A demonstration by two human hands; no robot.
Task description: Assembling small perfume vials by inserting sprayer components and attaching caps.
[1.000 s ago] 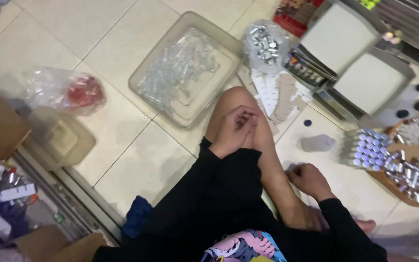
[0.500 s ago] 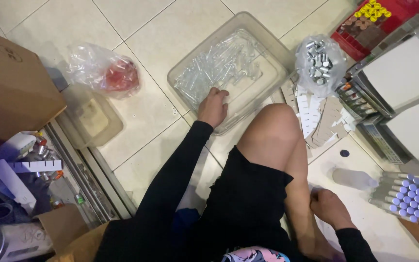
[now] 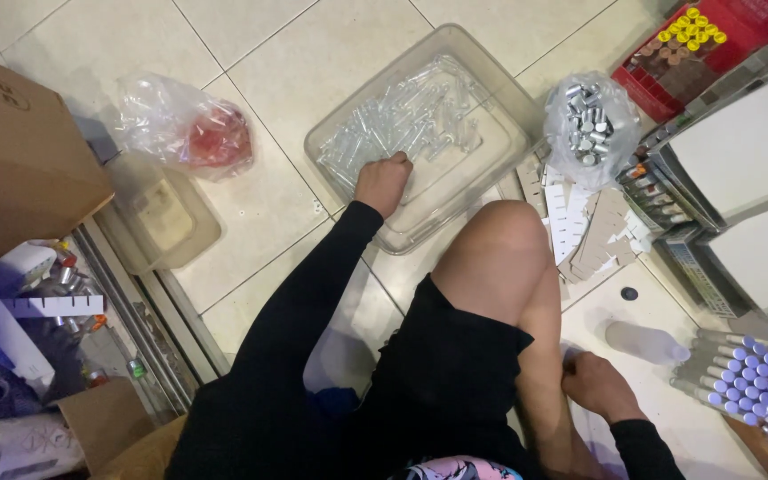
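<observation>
In the head view, the left hand (image 3: 384,181) reaches into a clear plastic bin (image 3: 495,100) that sits on the tiled floor (image 3: 286,62), its fingers curled shut among the clear glass tubes (image 3: 411,120) heaped in the bin; whether it actually grips any of them cannot be told. The right hand (image 3: 599,388) rests well apart from it, low on the floor beside the person's bare shin, fingers bent and loosely closed, with nothing plainly held. The raised knee (image 3: 500,258) stands between the two hands and covers the near corner of the bin. Just right of the bin lies a clear bag of small silver caps (image 3: 590,120), and below it a spread of white and brown card strips (image 3: 584,227). Further right stand grey trays with white lids (image 3: 740,151), and above them a red tray of yellow-topped pieces (image 3: 713,40). Near the right hand lie a pale translucent bottle (image 3: 642,342) and a cluster of vials with purple caps (image 3: 740,373). Left of the bin sit a crumpled plastic bag with something red inside (image 3: 193,129), a smaller empty clear container (image 3: 162,218), and a brown cardboard box (image 3: 11,151) at the left edge.
</observation>
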